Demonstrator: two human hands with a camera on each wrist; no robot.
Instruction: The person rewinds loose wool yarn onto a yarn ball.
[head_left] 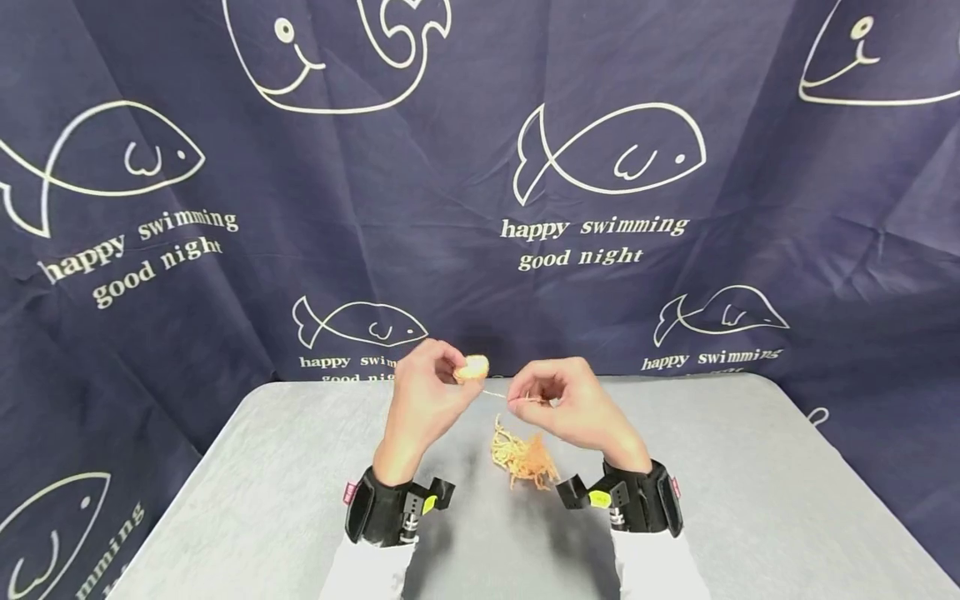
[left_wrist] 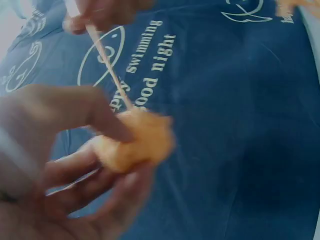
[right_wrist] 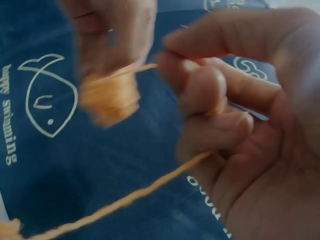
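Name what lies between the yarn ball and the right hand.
A taut strand of yarn runs from the yarn ball to the right hand, clearest in the head view.

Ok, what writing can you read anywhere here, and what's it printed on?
"happy swimming good night": on the dark blue backdrop cloth, repeated beside the fish drawings; some repeats are cut off by the table or frame edges.
Wrist straps: small tags too small to read.
Yarn ball: none.

Small pale-orange yarn ball (head_left: 472, 367) held above grey table, taut strand (head_left: 497, 395), loose tangled yarn pile (head_left: 522, 457) lying below
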